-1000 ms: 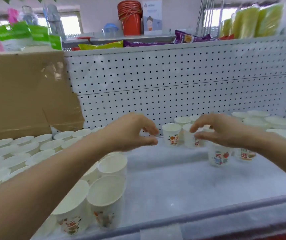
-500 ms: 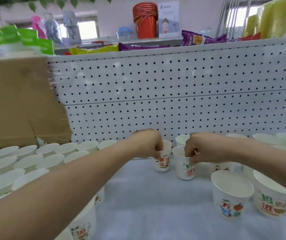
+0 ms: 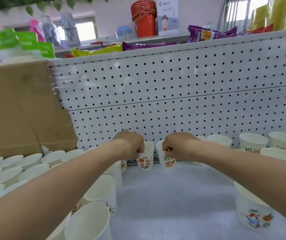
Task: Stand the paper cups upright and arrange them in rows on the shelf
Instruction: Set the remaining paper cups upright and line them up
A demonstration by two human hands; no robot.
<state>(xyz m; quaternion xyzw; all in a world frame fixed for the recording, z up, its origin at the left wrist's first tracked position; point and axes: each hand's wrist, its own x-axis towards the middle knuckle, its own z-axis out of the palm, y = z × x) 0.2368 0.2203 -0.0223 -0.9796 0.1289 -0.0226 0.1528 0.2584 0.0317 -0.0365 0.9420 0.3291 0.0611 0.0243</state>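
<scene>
Two white paper cups with red and green print stand upright at the back of the shelf [image 3: 173,196], close to the pegboard. My left hand [image 3: 130,144] pinches the rim of the left cup [image 3: 145,161]. My right hand [image 3: 178,147] pinches the rim of the right cup [image 3: 167,162]. Rows of upright cups [image 3: 28,168] fill the left part of the shelf, and my left forearm crosses over them. More upright cups [image 3: 253,142] stand along the back right, and one printed cup [image 3: 253,212] is near the front right.
A white pegboard [image 3: 173,101] backs the shelf. A brown cardboard box [image 3: 17,110] stands at the back left above the cup rows. Snack bags [image 3: 208,34] and stacked red cups [image 3: 144,18] sit on the ledge above.
Both hands reached from mid-shelf to the back and took hold of a cup rim each. The view has moved closer to the shelf.
</scene>
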